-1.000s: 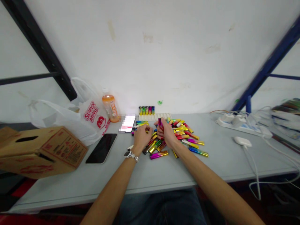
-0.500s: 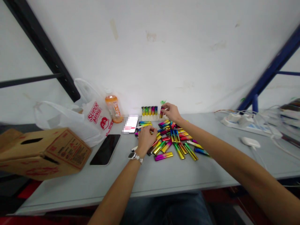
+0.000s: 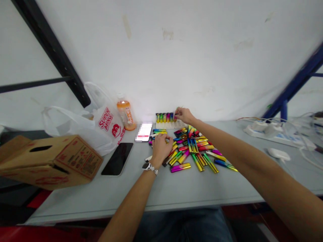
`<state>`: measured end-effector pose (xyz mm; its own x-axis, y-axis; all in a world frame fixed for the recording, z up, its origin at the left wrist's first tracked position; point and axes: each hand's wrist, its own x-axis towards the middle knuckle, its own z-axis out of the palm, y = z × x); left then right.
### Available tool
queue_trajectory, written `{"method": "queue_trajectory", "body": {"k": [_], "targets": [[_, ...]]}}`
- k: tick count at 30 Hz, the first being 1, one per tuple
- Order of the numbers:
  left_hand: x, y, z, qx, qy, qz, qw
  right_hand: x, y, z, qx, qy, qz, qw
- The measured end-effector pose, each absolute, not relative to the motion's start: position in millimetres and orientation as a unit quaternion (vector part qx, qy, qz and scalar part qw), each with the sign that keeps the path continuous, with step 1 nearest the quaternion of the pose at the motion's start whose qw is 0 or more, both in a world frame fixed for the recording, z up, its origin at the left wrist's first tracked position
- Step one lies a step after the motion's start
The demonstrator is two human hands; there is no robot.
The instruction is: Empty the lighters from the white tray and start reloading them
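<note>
Several colourful lighters [image 3: 164,117] stand upright in a row at the back of a pale tray [image 3: 166,125] by the wall. At the right end of that row, my right hand [image 3: 185,115] pinches one more upright lighter [image 3: 176,118], mostly covered by the fingers. In front of the tray lies a loose pile of shiny multicoloured lighters [image 3: 193,146]. My left hand [image 3: 161,147], with a watch on its wrist, rests over the left side of the pile. Its fingers are curled, and what they hold, if anything, is hidden.
To the left are a cardboard box [image 3: 75,161], a white plastic bag [image 3: 103,131], an orange drink bottle [image 3: 126,114], a dark phone [image 3: 117,159] and a lit phone [image 3: 144,131]. At the right lie a power strip [image 3: 280,134] and a white charger [image 3: 279,154].
The view has shifted slightly, so the scene sits a little further right. My right hand has brought its lighter closer to the standing row. My left hand stays over the pile.
</note>
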<state>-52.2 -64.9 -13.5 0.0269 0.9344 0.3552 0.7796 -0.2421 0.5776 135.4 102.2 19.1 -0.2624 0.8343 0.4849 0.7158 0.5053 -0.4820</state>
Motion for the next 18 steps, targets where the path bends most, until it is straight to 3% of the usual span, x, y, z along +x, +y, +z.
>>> {"method": "queue_trajectory", "body": {"k": [9,18], "targets": [[-53.5,-61.2,-17.9,0.705,0.602,0.354,0.123,134.4,88.2,28.5,-0.557,-0.787,-0.023,0.264],[-53.3,-64.0,-15.1,0.707,0.604,0.351,0.111,132.3,47.9,32.5,-0.578,-0.808,-0.072,0.091]]}}
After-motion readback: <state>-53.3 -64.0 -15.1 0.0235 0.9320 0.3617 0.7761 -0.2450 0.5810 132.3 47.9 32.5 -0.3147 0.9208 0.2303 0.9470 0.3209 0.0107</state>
